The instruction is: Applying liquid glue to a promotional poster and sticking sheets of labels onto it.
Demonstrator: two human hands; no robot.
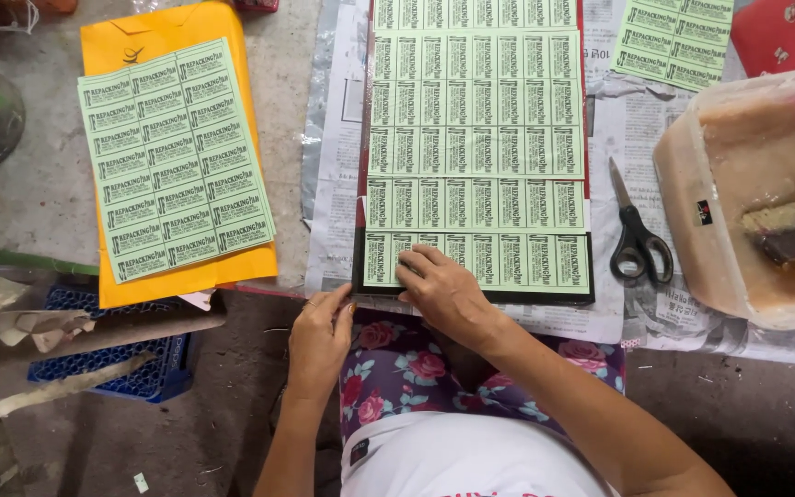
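Several strips of pale green printed labels (476,110) lie in rows on a dark board (508,296) in front of me. My right hand (443,290) rests palm down on the nearest strip (508,260), fingers spread flat on its left part. My left hand (319,336) is at the board's near left corner, its fingertips touching the edge and holding nothing that I can see.
A full green label sheet (175,158) lies on an orange envelope (167,32) to the left. Black scissors (637,235) lie on newspaper (333,184) right of the board. A clear plastic tub (747,184) stands far right. Another label sheet (674,41) is at top right.
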